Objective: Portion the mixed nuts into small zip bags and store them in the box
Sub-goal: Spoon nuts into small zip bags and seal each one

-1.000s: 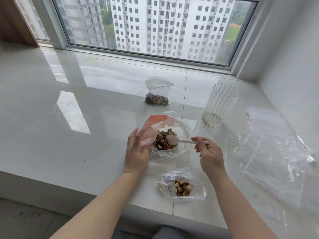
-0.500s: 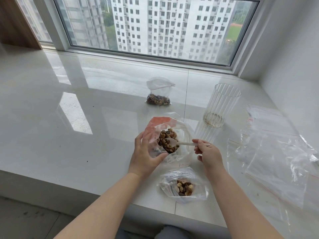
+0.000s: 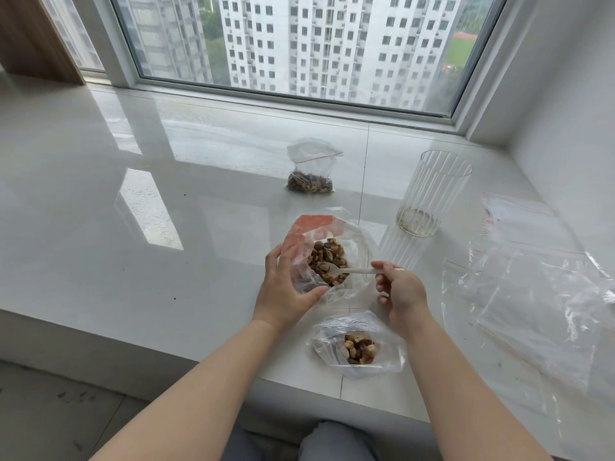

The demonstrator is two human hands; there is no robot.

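A large clear bag with a red patch (image 3: 309, 227) holds mixed nuts (image 3: 327, 261) in the middle of the white sill. My left hand (image 3: 286, 287) grips its left side and tilts its mouth toward me. My right hand (image 3: 401, 291) pinches a white plastic spoon (image 3: 352, 270) whose bowl sits among the nuts in that bag. Below it, near the front edge, lies a small open zip bag (image 3: 357, 347) with a few nuts inside. A second small zip bag (image 3: 311, 171) with nuts stands farther back.
A ribbed clear cup (image 3: 432, 194) with crumbs at its bottom stands to the right of the big bag. Several empty zip bags (image 3: 532, 294) lie spread at the right, next to the wall. The sill's front edge (image 3: 166, 347) drops to the floor.
My left hand has wrapped round the big bag's side and lifted and tilted it. The spoon has gone deeper into the nuts.
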